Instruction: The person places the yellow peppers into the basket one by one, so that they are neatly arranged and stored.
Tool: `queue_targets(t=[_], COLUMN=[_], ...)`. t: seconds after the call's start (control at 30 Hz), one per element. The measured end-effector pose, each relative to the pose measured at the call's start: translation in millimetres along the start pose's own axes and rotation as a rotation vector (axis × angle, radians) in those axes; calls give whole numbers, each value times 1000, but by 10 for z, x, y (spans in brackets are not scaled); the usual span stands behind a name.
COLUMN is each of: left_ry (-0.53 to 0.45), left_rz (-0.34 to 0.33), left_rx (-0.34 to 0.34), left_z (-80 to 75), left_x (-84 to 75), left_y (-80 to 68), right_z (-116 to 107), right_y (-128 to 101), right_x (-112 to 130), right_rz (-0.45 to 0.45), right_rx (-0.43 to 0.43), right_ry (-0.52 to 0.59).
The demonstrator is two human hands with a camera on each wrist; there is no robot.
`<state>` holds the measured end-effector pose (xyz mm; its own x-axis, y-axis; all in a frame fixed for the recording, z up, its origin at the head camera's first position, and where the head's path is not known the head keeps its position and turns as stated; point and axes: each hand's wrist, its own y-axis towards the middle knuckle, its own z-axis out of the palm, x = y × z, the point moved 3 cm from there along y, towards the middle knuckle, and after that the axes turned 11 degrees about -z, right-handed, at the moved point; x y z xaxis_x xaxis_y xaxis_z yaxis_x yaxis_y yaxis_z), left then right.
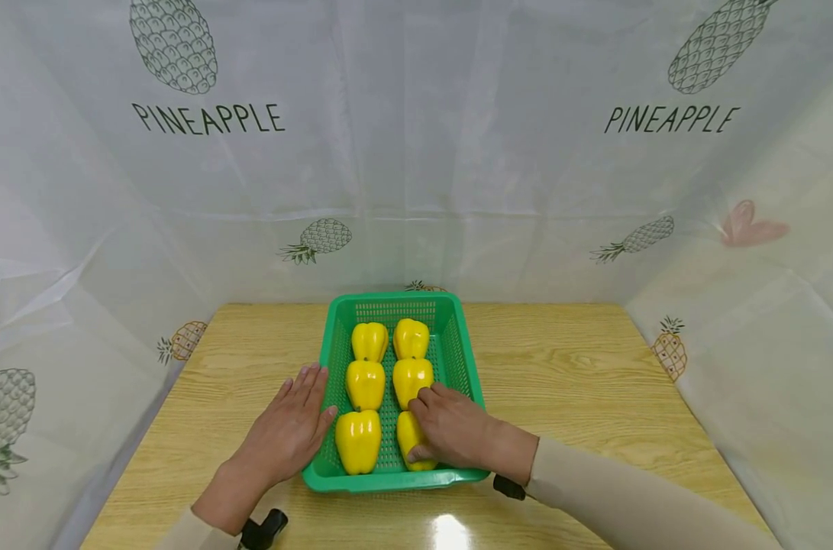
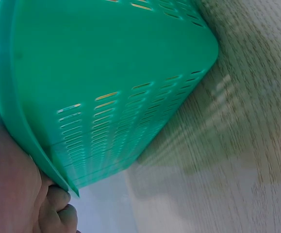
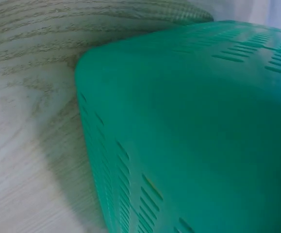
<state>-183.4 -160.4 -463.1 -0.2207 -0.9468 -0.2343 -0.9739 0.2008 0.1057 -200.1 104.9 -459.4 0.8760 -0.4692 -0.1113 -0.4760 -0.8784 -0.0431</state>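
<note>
A green plastic basket (image 1: 389, 483) holds several yellow bell peppers in two columns. My right hand (image 1: 453, 428) reaches over the right rim and grips the nearest yellow bell pepper (image 1: 407, 435) of the right column, covering part of it. Just beyond its fingers lies another pepper (image 1: 411, 378). Along the basket's left rim rests my left hand (image 1: 288, 424), its fingers fairly straight and pointing away. The left wrist view has this hand (image 2: 14, 179) against the rim above the slotted basket wall (image 2: 96, 58). Only the basket's outer wall (image 3: 179, 111) and table appear in the right wrist view; the right hand is hidden there.
The basket stands on a wood-grain table (image 1: 553, 367). A pale curtain (image 1: 443, 160) printed with pineapples hangs behind the table and along both sides. In the left column, peppers (image 1: 358, 441) lie one behind another.
</note>
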Motion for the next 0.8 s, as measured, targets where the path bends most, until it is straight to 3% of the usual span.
queue_targets(t=[0.53, 0.8], left_ry=[1, 6], left_rz=[-6, -21], left_rx=[5, 9], left_z=[-23, -10], left_x=[-18, -5], left_y=[1, 3], right_z=[33, -6], right_y=[-36, -162], right_x=[-38, -121], right_rz=[24, 60], right_rx=[-57, -213], right_ry=[30, -5])
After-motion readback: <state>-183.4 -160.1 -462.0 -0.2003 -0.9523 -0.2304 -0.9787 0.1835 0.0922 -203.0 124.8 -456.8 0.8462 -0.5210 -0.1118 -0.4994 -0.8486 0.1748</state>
